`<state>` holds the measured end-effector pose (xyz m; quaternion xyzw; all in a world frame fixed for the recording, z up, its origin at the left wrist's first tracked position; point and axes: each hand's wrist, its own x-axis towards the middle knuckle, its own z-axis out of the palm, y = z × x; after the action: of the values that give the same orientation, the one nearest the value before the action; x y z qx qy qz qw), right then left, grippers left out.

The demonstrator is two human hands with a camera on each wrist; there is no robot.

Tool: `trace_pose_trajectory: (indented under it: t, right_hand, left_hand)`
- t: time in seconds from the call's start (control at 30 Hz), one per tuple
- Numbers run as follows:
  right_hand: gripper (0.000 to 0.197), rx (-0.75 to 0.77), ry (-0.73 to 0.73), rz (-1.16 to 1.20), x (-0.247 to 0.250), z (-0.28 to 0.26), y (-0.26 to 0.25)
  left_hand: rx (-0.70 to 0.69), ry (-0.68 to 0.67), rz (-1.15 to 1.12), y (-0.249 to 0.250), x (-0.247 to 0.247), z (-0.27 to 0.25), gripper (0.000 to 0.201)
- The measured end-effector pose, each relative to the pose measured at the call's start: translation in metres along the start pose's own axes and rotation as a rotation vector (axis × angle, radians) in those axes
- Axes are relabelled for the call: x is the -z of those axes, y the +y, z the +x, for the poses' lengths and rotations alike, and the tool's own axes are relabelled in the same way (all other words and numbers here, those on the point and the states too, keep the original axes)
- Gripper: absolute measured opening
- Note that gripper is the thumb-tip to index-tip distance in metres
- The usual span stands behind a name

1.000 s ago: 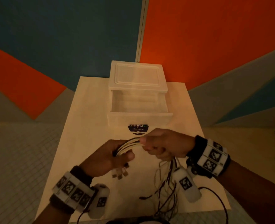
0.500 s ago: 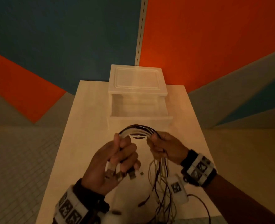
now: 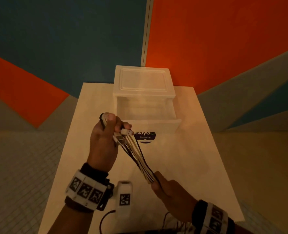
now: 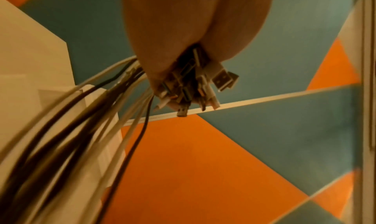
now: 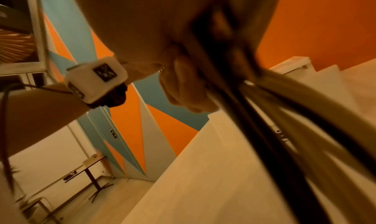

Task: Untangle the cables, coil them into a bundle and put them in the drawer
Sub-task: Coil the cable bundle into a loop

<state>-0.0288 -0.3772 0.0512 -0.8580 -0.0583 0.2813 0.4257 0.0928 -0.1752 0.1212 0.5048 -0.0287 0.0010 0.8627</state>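
Note:
A bundle of white and black cables stretches taut between my two hands above the white table. My left hand is raised and grips one end of the bundle, with several USB plugs sticking out of the fist; in the left wrist view the plugs cluster below my fingers. My right hand is lower and nearer to me, and its fingers close round the cables. Loose cable ends hang by my right wrist. Behind the hands stands the white drawer unit with its drawer pulled out.
A round dark sticker lies on the table in front of the drawer. Orange and blue walls rise right behind the drawer unit. Tiled floor shows on both sides of the narrow table. A small dark table stands far off in the right wrist view.
My left hand has risen and moved toward the drawer with the plug ends. My right hand has slid down the cables toward me, so the arched loop is now pulled straight.

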Motion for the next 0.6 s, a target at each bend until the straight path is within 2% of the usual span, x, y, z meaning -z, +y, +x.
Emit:
trace_pose_trajectory:
  t: [0.07, 0.13, 0.2, 0.23, 0.33, 0.43, 0.5, 0.53, 0.6]
  right_hand:
    - [0.053, 0.013, -0.019, 0.148, 0.006, -0.007, -0.001]
    - [0.044, 0.049, 0.056, 0.29, 0.016, -0.014, -0.002]
    - [0.045, 0.055, 0.096, 0.193, 0.024, -0.019, -0.008]
    - [0.042, 0.054, 0.072, 0.13, 0.026, -0.02, -0.012]
    - [0.035, 0.086, -0.054, -0.096, 0.035, -0.023, -0.029]
    - [0.036, 0.153, -0.102, -0.233, 0.052, -0.023, -0.043]
    - [0.04, 0.193, -0.131, -0.301, 0.067, -0.023, -0.053]
    - [0.041, 0.202, -0.161, -0.33, 0.072, -0.023, -0.058]
    - [0.042, 0.223, -0.222, -0.371, 0.08, -0.022, -0.068]
  left_hand:
    - [-0.033, 0.063, 0.068, -0.007, 0.0, -0.002, 0.035]
    - [-0.028, 0.152, 0.012, -0.01, -0.002, -0.003, 0.034]
    - [-0.025, 0.199, -0.047, -0.011, -0.005, -0.005, 0.032]
    - [-0.04, 0.191, 0.006, -0.013, -0.008, -0.008, 0.03]
    - [-0.049, 0.042, 0.337, -0.029, -0.013, -0.022, 0.022]
    - [0.033, -0.25, 0.601, -0.042, -0.007, -0.041, 0.02]
    - [0.105, -0.416, 0.727, -0.042, -0.003, -0.051, 0.025]
    - [0.131, -0.463, 0.779, -0.041, -0.003, -0.056, 0.024]
    - [0.17, -0.505, 0.732, -0.039, -0.006, -0.064, 0.022]
